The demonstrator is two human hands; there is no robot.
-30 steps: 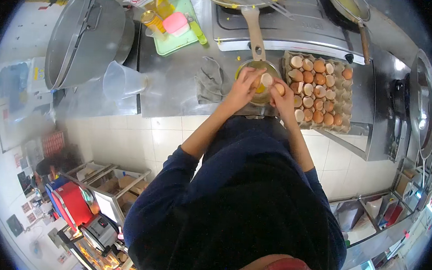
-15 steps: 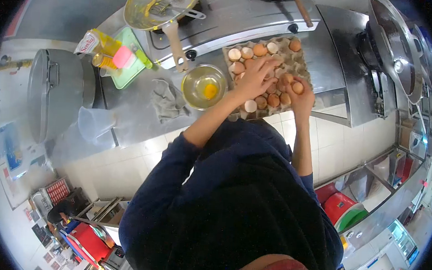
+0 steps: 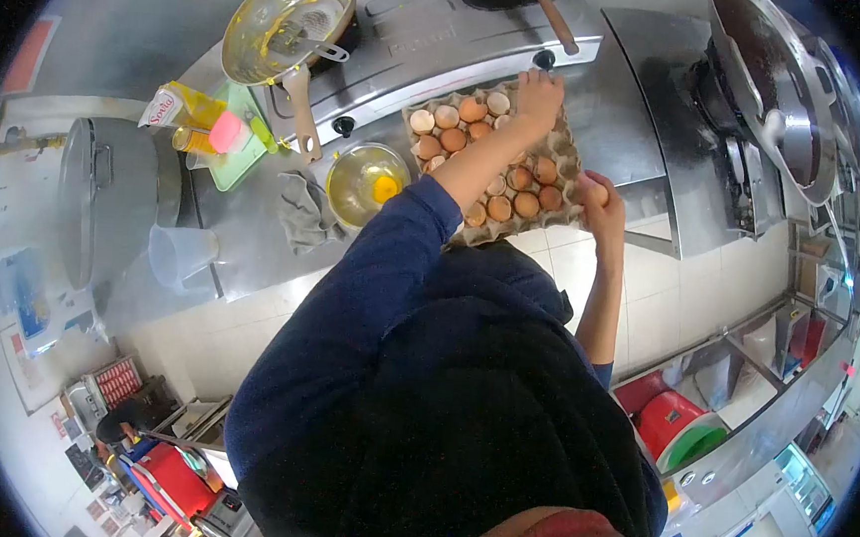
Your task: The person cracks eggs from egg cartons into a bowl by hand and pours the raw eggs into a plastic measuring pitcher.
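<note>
My left hand (image 3: 539, 102) reaches across the egg tray (image 3: 578, 219) to its far right corner, with fingers curled down. Whatever lies under those fingers is hidden. At the tray's right edge, my right hand (image 3: 605, 219) is closed around an egg (image 3: 598, 193). Brown eggs (image 3: 526, 204) and paler ones, some looking like empty shells, fill much of the cardboard tray. Left of it stands a metal bowl (image 3: 345, 201) with a cracked egg inside, its yolk (image 3: 386, 188) whole.
Behind the tray is a gas stove (image 3: 406, 42) with an egg-smeared pan (image 3: 236, 45) holding a whisk. A grey cloth (image 3: 304, 215), a clear plastic jug (image 3: 182, 256) and a green board (image 3: 243, 161) with bottles lie leftward. A large pot (image 3: 121, 197) stands at far left.
My left hand has moved from the middle of the tray to its far right corner. My right hand has drawn to the tray's right edge with an egg. The view has shifted slightly.
</note>
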